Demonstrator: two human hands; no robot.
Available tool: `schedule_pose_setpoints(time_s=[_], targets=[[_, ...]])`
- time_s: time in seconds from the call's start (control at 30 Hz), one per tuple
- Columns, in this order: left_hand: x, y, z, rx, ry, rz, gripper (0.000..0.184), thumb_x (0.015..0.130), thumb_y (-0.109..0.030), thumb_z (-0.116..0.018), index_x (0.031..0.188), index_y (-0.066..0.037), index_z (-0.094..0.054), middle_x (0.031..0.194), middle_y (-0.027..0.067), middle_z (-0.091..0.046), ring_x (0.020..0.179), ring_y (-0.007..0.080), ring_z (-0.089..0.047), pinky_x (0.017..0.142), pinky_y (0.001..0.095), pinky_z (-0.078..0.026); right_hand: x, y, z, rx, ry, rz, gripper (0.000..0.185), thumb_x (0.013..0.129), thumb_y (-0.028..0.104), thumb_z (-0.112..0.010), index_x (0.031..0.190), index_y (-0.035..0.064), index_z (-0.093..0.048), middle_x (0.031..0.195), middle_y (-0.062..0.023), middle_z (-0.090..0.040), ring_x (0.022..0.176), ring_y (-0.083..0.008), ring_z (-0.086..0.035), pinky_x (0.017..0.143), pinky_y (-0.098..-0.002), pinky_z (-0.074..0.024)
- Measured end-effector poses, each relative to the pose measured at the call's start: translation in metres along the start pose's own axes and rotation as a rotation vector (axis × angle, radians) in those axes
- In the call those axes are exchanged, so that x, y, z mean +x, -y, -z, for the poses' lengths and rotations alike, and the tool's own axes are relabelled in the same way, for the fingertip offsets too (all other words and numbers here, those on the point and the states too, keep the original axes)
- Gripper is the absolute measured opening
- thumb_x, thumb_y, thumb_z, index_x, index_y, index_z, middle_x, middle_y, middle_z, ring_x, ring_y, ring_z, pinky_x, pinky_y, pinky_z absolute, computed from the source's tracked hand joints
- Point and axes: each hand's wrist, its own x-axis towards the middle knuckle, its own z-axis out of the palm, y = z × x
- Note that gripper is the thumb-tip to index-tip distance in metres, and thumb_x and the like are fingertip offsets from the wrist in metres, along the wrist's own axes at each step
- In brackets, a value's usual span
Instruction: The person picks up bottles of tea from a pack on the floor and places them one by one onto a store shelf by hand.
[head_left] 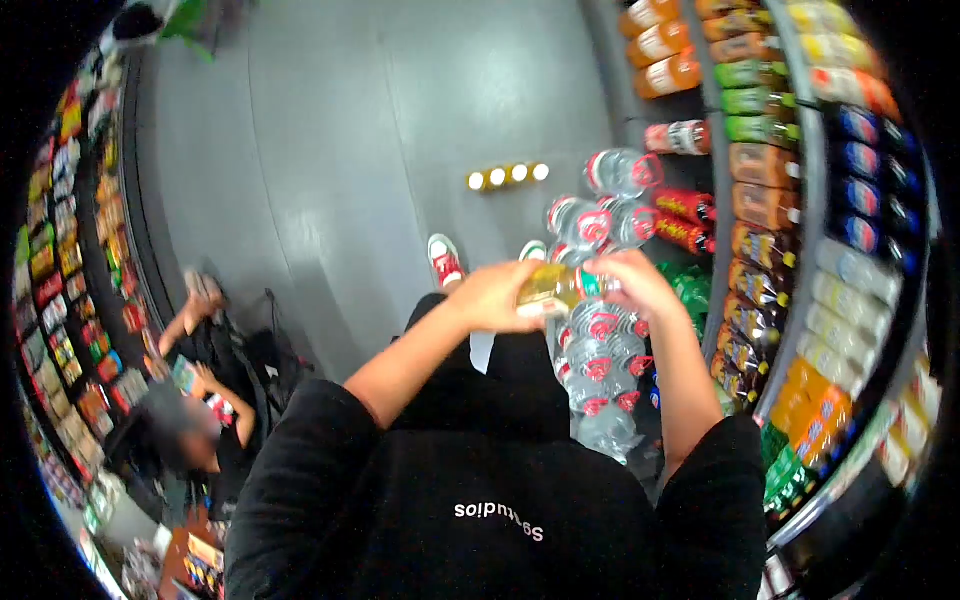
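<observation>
A bottle of yellow liquid (556, 288) lies sideways in front of my body, held between both hands. My left hand (497, 297) is wrapped round its left part. My right hand (637, 284) closes on its right end, beside a small green-and-white patch. The fingers partly hide the bottle, and its right end is blurred. Below my hands, large clear water bottles (592, 350) with red handles stand packed together. Farther out on the grey floor, several white-capped bottles (508, 177) with yellowish contents stand in a short row.
Shelves of drink bottles (762, 190) run along the right. Snack shelves (75, 250) line the left. A person (205, 415) in dark clothes is low down at the left, holding a small packet. My red shoe (446, 262) is on the grey floor (320, 130).
</observation>
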Motion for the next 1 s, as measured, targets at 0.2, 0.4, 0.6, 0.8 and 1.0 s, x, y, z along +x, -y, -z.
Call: schedule_pose_setpoints(time_s=[0.2, 0.4, 0.6, 0.8, 1.0], targets=[[-0.037, -0.109, 0.02, -0.011, 0.153, -0.068, 0.079, 0.062, -0.037, -0.076, 0.122, -0.002, -0.038, 0.108, 0.0183, -0.056, 0.101, 0.0273, -0.056, 0.086, 0.0352, -0.043, -0.16, 0.025, -0.019, 0.086, -0.185, 0.346, 0.03, 0.077, 0.027, -0.067, 0.092, 0.002, -0.06, 0.078, -0.0006, -0.06, 0.065, -0.0086, -0.055, 0.055, -0.0225, -0.0452], [-0.013, -0.193, -0.025, -0.297, 0.344, -0.432, 0.075, 0.063, -0.022, -0.077, 0.123, -0.001, -0.037, 0.111, 0.013, -0.054, 0.105, 0.0204, -0.052, 0.089, 0.0326, -0.04, -0.279, -0.02, -0.011, 0.269, -0.519, 0.749, 0.044, 0.07, 0.014, -0.075, 0.106, 0.0027, -0.051, 0.09, -0.0012, -0.058, 0.079, -0.0082, -0.056, 0.067, -0.0243, -0.0475], [0.012, -0.309, -0.114, -0.178, 0.512, -0.66, 0.08, 0.065, -0.021, -0.077, 0.126, 0.001, -0.031, 0.118, 0.0155, -0.048, 0.111, 0.0228, -0.047, 0.094, 0.0338, -0.037, -0.393, -0.082, 0.033, 0.177, -0.854, 1.084, 0.039, 0.071, 0.013, -0.074, 0.103, 0.0031, -0.054, 0.089, -0.0018, -0.059, 0.08, -0.0086, -0.056, 0.069, -0.0249, -0.0473], [0.024, -0.436, -0.187, 0.06, 0.151, -1.059, 0.068, 0.075, -0.008, -0.063, 0.132, -0.001, -0.027, 0.128, 0.0179, -0.039, 0.117, 0.0277, -0.042, 0.096, 0.037, -0.035, -0.511, -0.098, 0.111, 0.064, -1.37, 1.374, 0.036, 0.073, 0.011, -0.071, 0.103, -0.0009, -0.054, 0.09, -0.0052, -0.061, 0.081, -0.0113, -0.058, 0.072, -0.0275, -0.0492], [0.045, -0.507, -0.244, 0.001, 0.189, -1.186, 0.066, 0.077, -0.003, -0.058, 0.133, -0.001, -0.025, 0.129, 0.0165, -0.039, 0.119, 0.0262, -0.041, 0.096, 0.0376, -0.035, -0.565, -0.084, 0.223, -0.036, -1.578, 1.414, 0.029, 0.077, 0.02, -0.068, 0.096, 0.0004, -0.059, 0.078, -0.0018, -0.061, 0.054, -0.0017, -0.048, 0.041, -0.0161, -0.0322]])
